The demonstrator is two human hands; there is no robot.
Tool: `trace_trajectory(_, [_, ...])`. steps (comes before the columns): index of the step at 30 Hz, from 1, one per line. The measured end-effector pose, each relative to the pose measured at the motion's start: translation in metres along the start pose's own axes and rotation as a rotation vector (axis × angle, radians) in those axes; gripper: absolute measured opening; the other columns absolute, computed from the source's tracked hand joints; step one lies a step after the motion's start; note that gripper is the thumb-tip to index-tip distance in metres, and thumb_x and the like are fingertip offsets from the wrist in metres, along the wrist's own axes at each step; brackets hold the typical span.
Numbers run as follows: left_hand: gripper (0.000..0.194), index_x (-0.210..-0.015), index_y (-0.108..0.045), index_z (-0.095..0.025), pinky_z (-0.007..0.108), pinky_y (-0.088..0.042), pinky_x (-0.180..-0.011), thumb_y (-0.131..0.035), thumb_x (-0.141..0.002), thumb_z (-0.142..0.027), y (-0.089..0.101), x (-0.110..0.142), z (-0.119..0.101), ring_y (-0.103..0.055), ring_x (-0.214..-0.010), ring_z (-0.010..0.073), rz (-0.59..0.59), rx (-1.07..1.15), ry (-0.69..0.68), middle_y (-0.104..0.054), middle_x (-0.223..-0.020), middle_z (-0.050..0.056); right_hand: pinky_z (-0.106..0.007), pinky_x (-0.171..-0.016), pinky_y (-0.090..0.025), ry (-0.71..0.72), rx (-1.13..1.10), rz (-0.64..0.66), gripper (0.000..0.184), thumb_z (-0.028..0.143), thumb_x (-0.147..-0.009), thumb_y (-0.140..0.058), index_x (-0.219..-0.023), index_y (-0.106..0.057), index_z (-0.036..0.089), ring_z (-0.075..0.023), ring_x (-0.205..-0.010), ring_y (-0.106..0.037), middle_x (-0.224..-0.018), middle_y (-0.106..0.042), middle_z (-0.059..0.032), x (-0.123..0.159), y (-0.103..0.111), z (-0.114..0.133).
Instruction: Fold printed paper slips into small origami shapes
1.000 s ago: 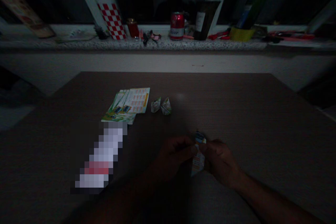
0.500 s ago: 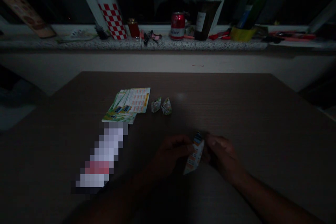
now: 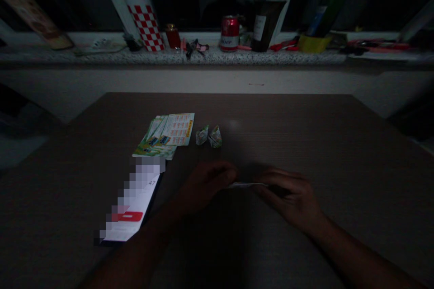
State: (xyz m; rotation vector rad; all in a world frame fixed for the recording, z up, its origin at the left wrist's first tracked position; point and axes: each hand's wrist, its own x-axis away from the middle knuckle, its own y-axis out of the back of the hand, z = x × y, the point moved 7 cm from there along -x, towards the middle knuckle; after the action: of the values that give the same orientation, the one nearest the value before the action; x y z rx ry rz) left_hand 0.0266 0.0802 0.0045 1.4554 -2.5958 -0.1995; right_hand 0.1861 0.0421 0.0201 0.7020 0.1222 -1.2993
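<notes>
Between my two hands a folded piece of printed paper (image 3: 247, 185) is held nearly edge-on, so its printed faces are hidden. My left hand (image 3: 212, 183) pinches its left end between thumb and fingers. At the other end, my right hand (image 3: 288, 189) grips the paper with thumb below and fingers above. Just beyond the hands stand two small folded paper shapes, one on the left (image 3: 201, 135) and one on the right (image 3: 215, 136). To their left lies a fanned stack of printed calendar cards (image 3: 178, 128), green and white.
A phone (image 3: 130, 230) with a lit, partly pixelated screen lies beside my left forearm on the brown table (image 3: 305, 135). Behind it, the stone windowsill (image 3: 210, 58) carries a red-and-white checkered bottle (image 3: 147, 27), a red can (image 3: 229, 34), a dark bottle (image 3: 266, 27) and a green bottle (image 3: 330, 4).
The paper has turned from a tilted, face-visible position to nearly flat and edge-on. My left hand has shifted left and my hands are farther apart. More of the phone screen shows.
</notes>
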Motion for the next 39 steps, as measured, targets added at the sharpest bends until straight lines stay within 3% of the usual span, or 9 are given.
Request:
trace_trajectory(3, [0.021,-0.095,-0.072,-0.019,0.024,-0.045,-0.076,-0.070,-0.078,-0.032,0.000,0.003,-0.009,-0.064,-0.084,0.0160,0.001,-0.218,-0.099,-0.072,-0.089,0.000,-0.027,-0.063,-0.051,-0.033,0.033,-0.004,0.008,0.012,-0.084,-0.064,-0.086,-0.070,0.016,-0.0156,-0.070,-0.066,-0.078,-0.071,-0.0055,0.000,0.002,-0.002])
trace_trajectory(6, [0.014,-0.091,-0.075,-0.019,0.023,-0.046,-0.070,-0.066,-0.083,-0.027,-0.004,0.005,-0.009,-0.066,-0.077,0.0146,-0.042,-0.264,-0.124,-0.075,-0.084,0.001,-0.026,-0.060,-0.051,-0.040,0.041,-0.010,0.006,0.014,-0.083,-0.065,-0.084,-0.071,0.016,-0.0155,-0.065,-0.066,-0.074,-0.071,-0.0046,0.000,0.001,-0.002])
trace_trajectory(11, [0.012,-0.086,-0.076,-0.017,0.021,-0.046,-0.063,-0.067,-0.082,-0.023,-0.007,0.007,-0.011,-0.067,-0.069,0.0139,-0.078,-0.221,-0.143,-0.076,-0.077,0.002,-0.022,-0.052,-0.051,-0.137,0.022,-0.102,0.005,0.019,-0.080,-0.070,-0.079,-0.074,0.017,-0.0143,-0.057,-0.067,-0.068,-0.074,-0.0033,0.001,0.001,-0.006])
trace_trajectory(16, [0.016,-0.083,-0.077,-0.017,0.019,-0.044,-0.056,-0.066,-0.083,-0.029,-0.012,0.007,-0.010,-0.063,-0.061,0.0126,-0.057,-0.098,-0.090,-0.073,-0.067,0.001,-0.020,-0.048,-0.049,-0.208,-0.118,-0.061,0.009,0.020,-0.080,-0.069,-0.072,-0.073,0.016,-0.0127,-0.052,-0.064,-0.060,-0.071,-0.0027,0.004,0.001,-0.006])
trace_trajectory(21, [0.015,-0.085,-0.075,-0.016,0.019,-0.043,-0.058,-0.071,-0.078,-0.029,-0.018,0.005,0.003,-0.063,-0.066,0.0130,-0.005,-0.051,0.032,-0.073,-0.075,0.002,-0.021,-0.046,-0.047,-0.267,-0.184,-0.016,0.015,0.024,-0.081,-0.068,-0.069,-0.071,0.015,-0.0125,-0.050,-0.061,-0.057,-0.068,-0.0028,0.002,-0.003,-0.011])
trace_trajectory(31, [0.021,-0.074,-0.074,-0.014,0.018,-0.040,-0.052,-0.069,-0.080,-0.033,-0.024,0.004,0.004,-0.058,-0.056,0.0105,0.047,-0.002,0.051,-0.068,-0.062,0.002,-0.019,-0.044,-0.045,-0.327,-0.256,0.015,0.018,0.028,-0.082,-0.067,-0.070,-0.069,0.015,-0.0107,-0.047,-0.059,-0.055,-0.066,-0.0020,0.003,-0.009,-0.015])
trace_trajectory(39, [0.022,-0.092,-0.074,-0.013,0.023,-0.051,-0.063,-0.061,-0.087,-0.030,-0.023,0.002,0.007,-0.068,-0.067,0.0150,0.027,0.193,0.046,-0.074,-0.073,0.004,-0.022,-0.048,-0.051,-0.332,-0.294,-0.067,0.018,0.028,-0.087,-0.062,-0.086,-0.075,0.016,-0.0139,-0.050,-0.066,-0.058,-0.070,-0.0024,0.001,-0.007,-0.017])
